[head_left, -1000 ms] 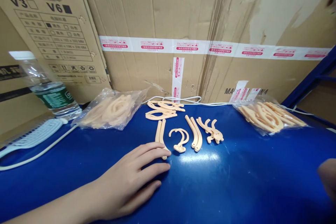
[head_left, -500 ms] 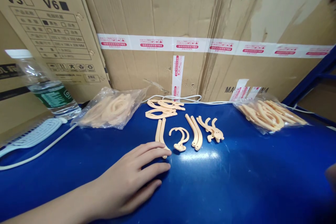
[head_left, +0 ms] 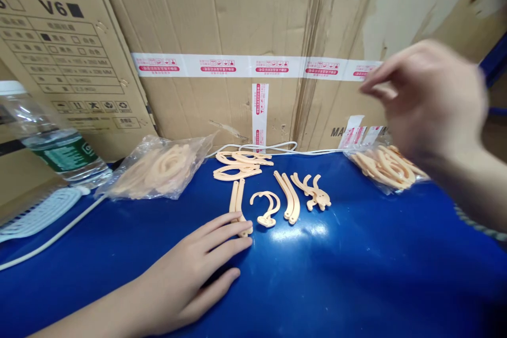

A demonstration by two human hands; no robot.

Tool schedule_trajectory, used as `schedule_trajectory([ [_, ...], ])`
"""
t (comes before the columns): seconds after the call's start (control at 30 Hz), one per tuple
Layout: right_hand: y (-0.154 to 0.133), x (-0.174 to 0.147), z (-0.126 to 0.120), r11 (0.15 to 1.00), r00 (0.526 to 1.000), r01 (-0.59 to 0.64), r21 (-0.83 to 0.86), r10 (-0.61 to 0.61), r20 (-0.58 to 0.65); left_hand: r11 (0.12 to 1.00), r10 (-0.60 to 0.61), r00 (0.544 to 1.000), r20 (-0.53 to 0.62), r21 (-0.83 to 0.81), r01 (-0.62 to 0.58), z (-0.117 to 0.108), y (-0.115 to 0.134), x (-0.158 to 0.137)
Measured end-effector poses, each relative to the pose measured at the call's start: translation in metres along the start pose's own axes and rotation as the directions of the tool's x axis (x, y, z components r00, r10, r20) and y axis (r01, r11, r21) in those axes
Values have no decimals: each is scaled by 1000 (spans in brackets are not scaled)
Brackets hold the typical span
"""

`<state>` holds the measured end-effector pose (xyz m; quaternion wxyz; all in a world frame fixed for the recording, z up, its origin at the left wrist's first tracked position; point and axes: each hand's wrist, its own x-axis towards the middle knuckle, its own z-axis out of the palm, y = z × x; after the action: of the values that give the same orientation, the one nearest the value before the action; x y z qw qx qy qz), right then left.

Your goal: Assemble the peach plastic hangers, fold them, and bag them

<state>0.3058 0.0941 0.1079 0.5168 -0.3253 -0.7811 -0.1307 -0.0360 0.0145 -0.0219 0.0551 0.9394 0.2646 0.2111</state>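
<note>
My left hand (head_left: 198, 264) lies low over the blue tabletop, its fingers spread. Its fingertips rest on the near end of a pair of peach plastic strips (head_left: 237, 195), partly covering them. Raised at the right is my right hand (head_left: 435, 97), bent at the wrist and smeared by motion. Its fingers look curled, but whether they hold anything does not show. Beside the left fingertips is a curved plastic hook piece (head_left: 273, 206). Farther right lie another pair of curved strips (head_left: 288, 198) and a bear-headed piece with curved prongs (head_left: 319, 198). Several looped pieces (head_left: 240, 170) lie behind.
Clear bags of peach parts sit at left (head_left: 158, 171) and right (head_left: 380, 169); my right forearm overlaps the right one. A water bottle (head_left: 59, 148), a pale blue hairbrush (head_left: 39, 216) and a white cable (head_left: 59, 235) are at left. Cardboard boxes (head_left: 222, 111) wall the back.
My right hand has risen from the right edge into view above the right bag. My left hand stays on the strips. The view has shifted slightly right.
</note>
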Motion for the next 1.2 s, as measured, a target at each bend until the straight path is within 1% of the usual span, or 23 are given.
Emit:
schedule_trajectory([
  [0.07, 3, -1, 16, 977, 987, -162, 139, 158, 41, 1000, -24, 1000, 3, 18, 24, 1, 0, 0],
  [0.1, 4, -4, 27, 954, 967, -243, 176, 225, 118, 999, -32, 999, 1, 27, 32, 2, 0, -1],
  [0.13, 6, -8, 39, 938, 941, -305, 164, 271, 203, 999, -37, 999, -6, 33, 37, 2, 0, -1],
  [0.2, 12, -16, 64, 928, 878, -360, 99, 301, 371, 998, -37, 999, -29, 41, 38, 3, 0, -1],
  [0.27, 20, -23, 88, 937, 809, -350, 16, 293, 509, 998, -24, 998, -59, 53, 28, 3, 0, -1],
  [0.37, 30, -29, 117, 946, 705, -314, -79, 288, 648, 998, 11, 995, -98, 69, -4, 2, 1, -1],
  [0.43, 35, -30, 132, 964, 667, -236, -124, 253, 700, 997, 12, 994, -111, 75, -4, 1, 2, 0],
  [0.5, 39, -32, 144, 978, 646, -146, -153, 211, 734, 997, -2, 992, -123, 75, 11, -1, 3, 0],
  [0.57, 42, -35, 153, 981, 629, -100, -166, 192, 753, 998, -4, 991, -136, 67, 13, -1, 3, 1],
  [0.63, 44, -38, 159, 983, 618, -97, -158, 184, 764, 998, 5, 990, -137, 57, 3, -1, 3, 1],
  [0.73, 47, -42, 166, 988, 620, -101, -121, 158, 769, 999, 17, 992, -129, 50, -10, -1, 2, 1],
  [0.83, 49, -43, 170, 987, 652, -122, -100, 156, 742, 999, 24, 992, -126, 46, -18, 0, 2, 1],
  [0.93, 50, -41, 174, 979, 692, -193, -60, 179, 699, 999, 32, 992, -126, 36, -28, 0, 2, 1],
  [1.03, 50, -39, 176, 967, 715, -252, -25, 204, 669, 999, 36, 991, -126, 32, -32, 0, 1, 1],
  [1.13, 49, -37, 179, 914, 746, -394, 94, 259, 613, 999, 43, 991, -124, 37, -39, 0, 0, 2],
  [1.2, 46, -36, 178, 822, 751, -526, 221, 326, 574, 998, 51, 991, -125, 42, -47, -1, 1, 3],
])
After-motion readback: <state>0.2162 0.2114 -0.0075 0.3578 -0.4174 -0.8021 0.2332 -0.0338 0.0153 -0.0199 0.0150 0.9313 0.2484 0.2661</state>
